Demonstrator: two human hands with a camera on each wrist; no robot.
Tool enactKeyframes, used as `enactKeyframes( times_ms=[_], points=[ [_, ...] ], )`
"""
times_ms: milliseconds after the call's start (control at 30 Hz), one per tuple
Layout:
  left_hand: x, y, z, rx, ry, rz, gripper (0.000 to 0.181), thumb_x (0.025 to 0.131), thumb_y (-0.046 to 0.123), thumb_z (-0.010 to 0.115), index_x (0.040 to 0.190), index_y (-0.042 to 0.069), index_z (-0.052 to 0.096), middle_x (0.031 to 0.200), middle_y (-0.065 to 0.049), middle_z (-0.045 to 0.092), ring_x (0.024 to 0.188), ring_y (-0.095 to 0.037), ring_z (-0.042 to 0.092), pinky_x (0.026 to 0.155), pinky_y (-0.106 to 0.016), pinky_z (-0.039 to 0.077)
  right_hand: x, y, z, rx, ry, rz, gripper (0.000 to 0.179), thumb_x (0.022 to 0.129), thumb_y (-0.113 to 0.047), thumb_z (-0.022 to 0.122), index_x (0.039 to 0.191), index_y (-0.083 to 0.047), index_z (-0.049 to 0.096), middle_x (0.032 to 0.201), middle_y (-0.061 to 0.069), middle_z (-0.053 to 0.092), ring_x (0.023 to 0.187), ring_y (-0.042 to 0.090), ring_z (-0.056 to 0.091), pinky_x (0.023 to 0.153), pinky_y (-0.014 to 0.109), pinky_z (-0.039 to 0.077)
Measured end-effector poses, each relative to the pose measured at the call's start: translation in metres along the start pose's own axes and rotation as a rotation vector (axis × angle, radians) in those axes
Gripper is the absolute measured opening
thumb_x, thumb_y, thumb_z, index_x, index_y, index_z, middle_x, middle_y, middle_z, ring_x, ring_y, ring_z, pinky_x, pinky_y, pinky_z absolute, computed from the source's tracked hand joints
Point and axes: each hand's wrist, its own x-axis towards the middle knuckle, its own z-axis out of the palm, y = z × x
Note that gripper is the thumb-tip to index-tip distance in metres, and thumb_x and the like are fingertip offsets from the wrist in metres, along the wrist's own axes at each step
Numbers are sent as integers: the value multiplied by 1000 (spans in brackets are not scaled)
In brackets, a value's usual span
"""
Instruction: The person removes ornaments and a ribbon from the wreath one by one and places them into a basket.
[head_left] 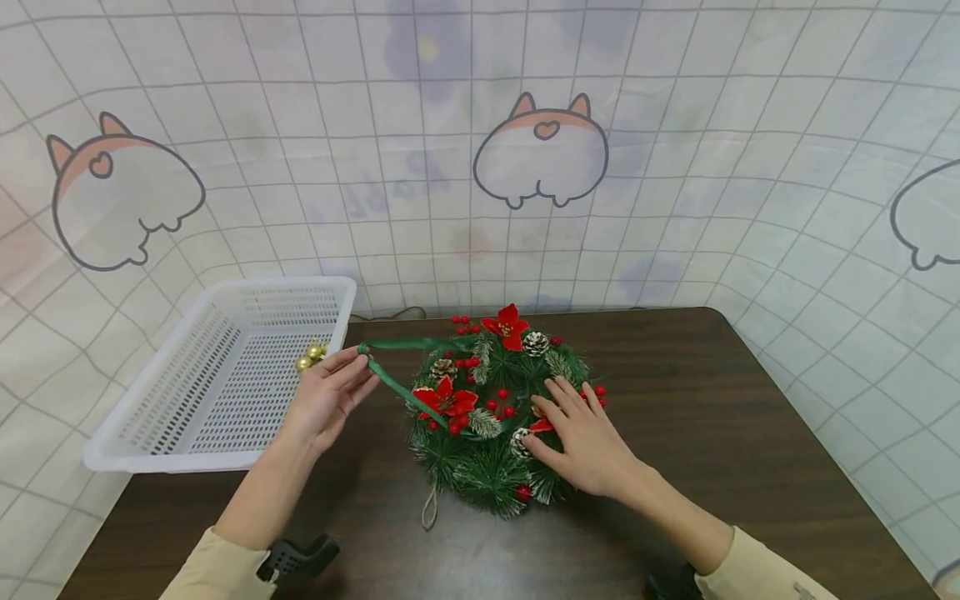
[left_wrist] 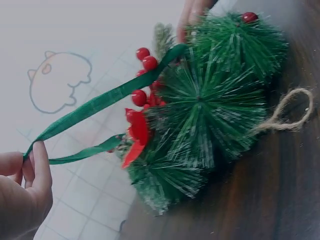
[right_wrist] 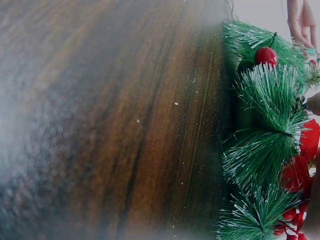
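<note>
A green wreath point(head_left: 491, 471) with red flowers, red berries and snow-tipped pinecones lies on the dark wooden table. My left hand point(head_left: 324, 402) pinches a green ribbon point(head_left: 401, 343) between thumb and fingers, to the left of the wreath. From that pinch the ribbon runs back in two strands to the wreath, as the left wrist view also shows. Fingers spread, my right hand point(head_left: 588, 442) rests on the wreath's right side, over a red flower point(head_left: 542, 425) that it partly covers. A twine loop point(left_wrist: 295, 110) sticks out from the wreath's near edge.
A white plastic basket point(head_left: 172, 462) stands at the left, with several gold balls point(head_left: 309, 358) inside near its right wall. Behind the table hangs a white grid-patterned cloth point(head_left: 420, 233) with cartoon prints. A dark cable point(head_left: 397, 314) shows at the table's back edge.
</note>
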Motion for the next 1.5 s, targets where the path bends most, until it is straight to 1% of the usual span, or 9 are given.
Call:
enactKeyframes(
  times_ms=[167, 233, 433, 700, 933, 1133, 1267, 1333, 1500],
  points=[
    [-1, 12, -3, -18, -39, 34, 21, 103, -4, 56, 98, 9, 72, 98, -2, 68, 88, -13, 71, 96, -34, 54, 0, 1, 1, -5, 9, -3, 70, 103, -58, 52, 148, -5, 54, 161, 21, 35, 153, 36, 22, 121, 64, 8],
    [-2, 17, -5, -33, -53, 44, 21, 103, -4, 57, 97, 8, 73, 99, -3, 68, 89, -14, 72, 96, -34, 54, 0, 1, 1, -5, 5, 2, 70, 103, -59, 51, 149, -5, 53, 161, 20, 35, 153, 35, 21, 121, 62, 6],
    [-1, 37, -9, -72, -87, 70, 13, 102, -2, 60, 100, 4, 71, 103, -5, 68, 92, -15, 72, 94, -32, 54, -1, 2, 1, 6, -2, 12, 70, 103, -59, 51, 149, -5, 53, 162, 20, 34, 153, 35, 20, 121, 62, 5],
    [-3, 61, -12, -139, -111, 116, 10, 101, -5, 59, 100, -1, 68, 103, -8, 68, 94, -18, 73, 93, -32, 55, -1, 2, 1, -6, 3, 5, 70, 103, -58, 52, 148, -5, 53, 161, 21, 35, 153, 37, 21, 121, 64, 8],
    [-3, 73, -11, -146, -87, 170, 9, 99, -7, 62, 97, -1, 69, 99, -9, 70, 91, -18, 74, 90, -31, 57, -2, 1, 1, -2, 9, -3, 70, 103, -58, 52, 149, -5, 53, 161, 21, 35, 153, 37, 21, 120, 64, 8],
    [-3, 79, -13, -143, -61, 196, 8, 98, -7, 64, 96, -1, 70, 96, -9, 71, 88, -17, 74, 88, -30, 57, -1, 1, 2, -4, 13, -8, 70, 102, -58, 52, 148, -5, 53, 161, 21, 35, 153, 37, 22, 121, 64, 8],
    [-4, 86, -16, -177, -58, 216, 9, 98, -7, 64, 95, -1, 70, 95, -9, 71, 88, -17, 73, 88, -30, 57, -1, 1, 2, -9, 13, -10, 70, 103, -58, 52, 148, -5, 53, 161, 21, 35, 153, 37, 22, 121, 63, 8],
    [-4, 90, -17, -204, -54, 237, 9, 98, -8, 63, 96, -3, 70, 95, -10, 71, 87, -18, 73, 87, -30, 57, -1, 1, 2, -9, 12, -9, 70, 103, -58, 52, 149, -5, 53, 161, 21, 35, 153, 37, 21, 121, 63, 8],
    [-6, 104, -22, -254, -6, 262, 10, 96, -8, 65, 104, -4, 69, 99, -11, 70, 87, -20, 72, 85, -30, 58, -1, 1, 1, 0, 1, 0, 71, 102, -59, 52, 150, -6, 52, 162, 20, 33, 154, 35, 19, 122, 61, 5]
  ],
)
